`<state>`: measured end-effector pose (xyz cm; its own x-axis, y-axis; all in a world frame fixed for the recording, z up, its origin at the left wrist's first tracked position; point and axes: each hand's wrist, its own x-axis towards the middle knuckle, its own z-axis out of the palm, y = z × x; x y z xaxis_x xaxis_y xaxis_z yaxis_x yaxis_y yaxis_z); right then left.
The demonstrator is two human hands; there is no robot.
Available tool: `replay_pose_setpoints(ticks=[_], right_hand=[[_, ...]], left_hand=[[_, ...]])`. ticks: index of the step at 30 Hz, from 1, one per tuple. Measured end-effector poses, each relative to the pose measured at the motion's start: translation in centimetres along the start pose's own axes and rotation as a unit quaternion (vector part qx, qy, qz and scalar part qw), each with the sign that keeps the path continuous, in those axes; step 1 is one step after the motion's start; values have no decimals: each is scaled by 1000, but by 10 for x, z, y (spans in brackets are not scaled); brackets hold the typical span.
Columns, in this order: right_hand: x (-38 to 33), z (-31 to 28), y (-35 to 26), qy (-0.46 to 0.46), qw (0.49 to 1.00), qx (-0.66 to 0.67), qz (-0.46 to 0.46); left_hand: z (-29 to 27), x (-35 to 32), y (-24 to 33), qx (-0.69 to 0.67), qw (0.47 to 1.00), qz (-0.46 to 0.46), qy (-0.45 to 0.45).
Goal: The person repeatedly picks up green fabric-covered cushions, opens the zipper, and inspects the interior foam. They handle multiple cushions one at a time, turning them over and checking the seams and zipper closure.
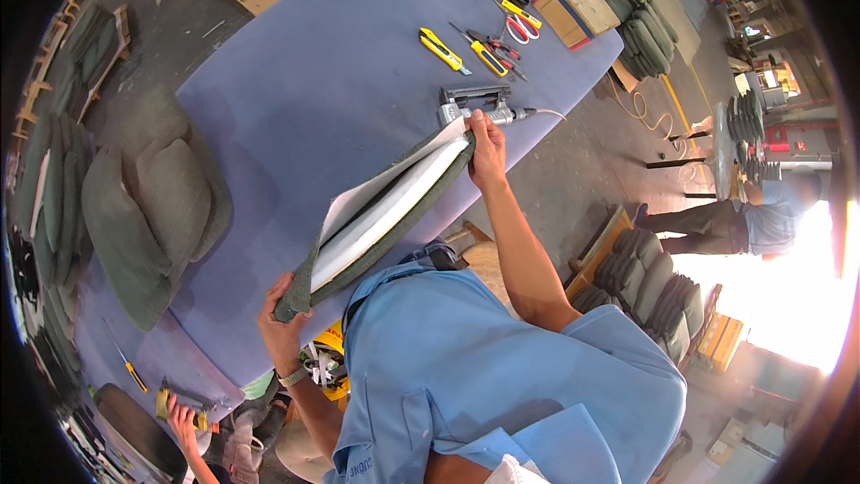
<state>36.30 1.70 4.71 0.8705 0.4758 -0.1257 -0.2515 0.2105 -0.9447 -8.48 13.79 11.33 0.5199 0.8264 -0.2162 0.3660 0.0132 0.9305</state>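
I hold a flat seat cushion [385,215] by its two ends, above the near edge of a blue-covered table [305,99]. It has a grey-green fabric cover, white foam inside and a white sheet on top. My left hand [285,321], with a watch on the wrist, grips the lower end of the cover. My right hand [488,148] pinches the upper end. Just beyond that hand a grey air stapler [475,106] with a hose lies on the table.
Two yellow utility knives [443,49], screwdrivers and red-handled scissors [518,29] lie at the table's far side by cardboard boxes [573,4]. Finished grey cushions [152,206] are piled at left, more stacks [654,287] on the floor at right. Another person's hand [184,417] works at lower left; a seated person [761,215] at right.
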Motion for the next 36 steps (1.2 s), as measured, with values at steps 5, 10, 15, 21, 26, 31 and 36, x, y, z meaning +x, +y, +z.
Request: replay_pose_setpoints(ticks=[5, 10, 15, 21, 26, 31, 36], right_hand=[[-5, -1, -3, 4, 999, 30, 22], [-2, -5, -1, 8, 999, 31, 41], [-6, -9, 1, -6, 998, 51, 28], [-25, -30, -4, -26, 1000, 17, -7], [-36, -29, -8, -7, 999, 13, -33], [-36, -37, -4, -7, 999, 31, -23], [-37, -39, -3, -13, 999, 35, -27]], left_hand=[[2, -4, -2, -3, 1000, -4, 4], [4, -2, 5, -25, 1000, -7, 2], [6, -6, -4, -18, 1000, 15, -13], [7, -25, -8, 7, 998, 33, -47], [9, -27, -3, 31, 998, 9, -57], [8, -30, 0, 60, 996, -5, -73], [7, -32, 1, 49, 996, 0, -74]])
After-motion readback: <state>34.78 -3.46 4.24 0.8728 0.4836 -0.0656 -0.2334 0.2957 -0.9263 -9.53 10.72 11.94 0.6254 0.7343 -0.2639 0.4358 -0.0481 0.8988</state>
